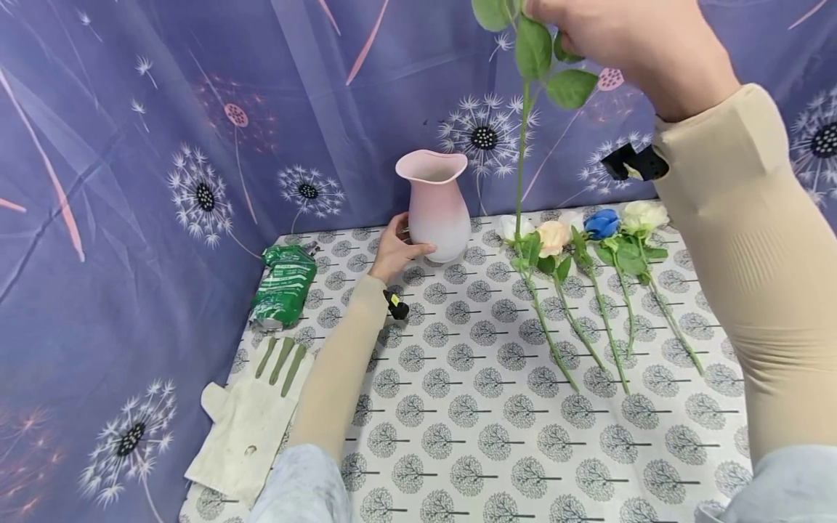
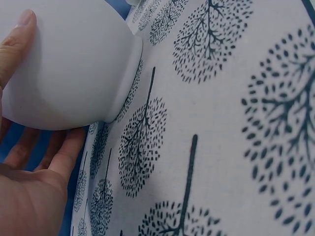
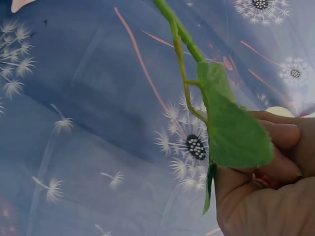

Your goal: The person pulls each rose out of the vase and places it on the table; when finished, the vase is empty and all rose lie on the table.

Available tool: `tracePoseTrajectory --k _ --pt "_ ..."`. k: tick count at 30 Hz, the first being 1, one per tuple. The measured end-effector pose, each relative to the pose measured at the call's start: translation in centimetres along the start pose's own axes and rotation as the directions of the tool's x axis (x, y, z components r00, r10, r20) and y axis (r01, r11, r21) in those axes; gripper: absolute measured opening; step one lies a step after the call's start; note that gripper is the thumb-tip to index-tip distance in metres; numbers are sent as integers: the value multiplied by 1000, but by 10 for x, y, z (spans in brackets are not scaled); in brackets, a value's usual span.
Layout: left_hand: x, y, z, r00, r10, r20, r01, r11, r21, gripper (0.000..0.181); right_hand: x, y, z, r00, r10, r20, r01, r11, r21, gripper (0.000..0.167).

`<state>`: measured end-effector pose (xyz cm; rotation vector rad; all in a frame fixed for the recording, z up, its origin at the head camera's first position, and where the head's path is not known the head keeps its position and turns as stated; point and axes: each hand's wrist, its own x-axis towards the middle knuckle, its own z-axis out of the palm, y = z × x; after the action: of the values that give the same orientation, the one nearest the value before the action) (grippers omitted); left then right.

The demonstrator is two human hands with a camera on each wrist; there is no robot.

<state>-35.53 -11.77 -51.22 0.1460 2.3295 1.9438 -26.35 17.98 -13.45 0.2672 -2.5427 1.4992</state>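
Observation:
A pink-to-white vase (image 1: 441, 211) with a wavy rim stands upright on the table near the back curtain. My left hand (image 1: 394, 250) grips its lower body, thumb in front and fingers around the far side. In the left wrist view, the white base of the vase (image 2: 74, 64) rests on the cloth. High at the upper right, my right hand (image 1: 637, 43) holds an artificial flower by its green stem (image 1: 522, 156), which hangs straight down among oval leaves (image 3: 238, 132). The bloom lies beyond the top of the head view.
Several artificial roses lie side by side right of the vase, among them a peach one (image 1: 553, 237) and a blue one (image 1: 601, 224). A crumpled green packet (image 1: 283, 287) and cream work gloves (image 1: 251, 421) are at the left. Behind hangs a purple dandelion-print curtain (image 1: 366, 109).

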Motion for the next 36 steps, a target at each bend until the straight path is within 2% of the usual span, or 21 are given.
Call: tracePoseTrajectory --k 3,10,14,17,26,36 --pt "0 0 0 1000 0 -4 0 1000 2 100 -1 9 -2 994 112 4 -111 992 -65 11" --pt "-1 0 -2 1000 8 -1 -8 1000 8 99 -3 42 6 994 99 42 -86 969 -232 23" --pt "-1 0 -2 1000 6 1 -6 1000 7 99 -2 59 15 986 141 90 -108 947 -304 33" --pt "-1 0 -3 1000 4 -2 -4 1000 6 98 -1 72 23 971 188 145 -130 933 -337 33" --pt "-3 1 -4 1000 -8 2 8 1000 17 100 -7 115 50 927 281 248 -176 911 -372 27" --pt "-1 2 -6 1000 -14 5 14 1000 3 100 -22 155 78 885 346 311 -225 903 -365 25"
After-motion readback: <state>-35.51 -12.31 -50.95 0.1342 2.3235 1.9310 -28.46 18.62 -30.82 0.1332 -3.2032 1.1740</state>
